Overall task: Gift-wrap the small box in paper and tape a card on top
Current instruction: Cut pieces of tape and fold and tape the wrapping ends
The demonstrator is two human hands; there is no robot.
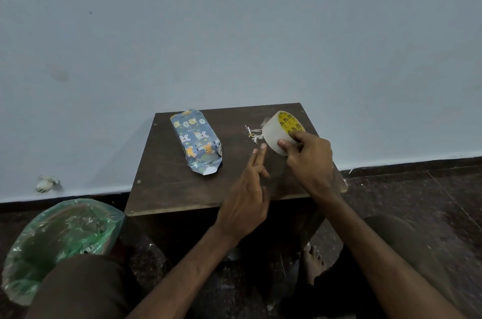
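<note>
So the small box, wrapped in blue-grey paper with little cartoon animals, lies flat on a small dark brown wooden table, long side running away from the person. The paper end nearest the person sticks out loose and crumpled, not folded down flat, and nobody's touching the box.

Right of the box, a bit apart, there's a little mess of white shredded scraps on the tabletop. Just past those, further right of the box, sits a fat roll of clear packing tape with a yellow printed core, tilted up on its edge. The right hand grips that roll, thumb on the outside of the tape and the other fingers wrapped over the top.

The left hand is between the box and the roll, nearer the roll. Its first two fingers are stretched out straight together, tips almost at the tape, and it's not gripping anything I can see. Can't tell if a strip of tape is stuck to them.

Well off to the left of the box and lower down, a bin lined with a green plastic bag stands on the dark speckled floor. Behind the box is a plain pale blue wall. A bare foot shows under the table.
</note>
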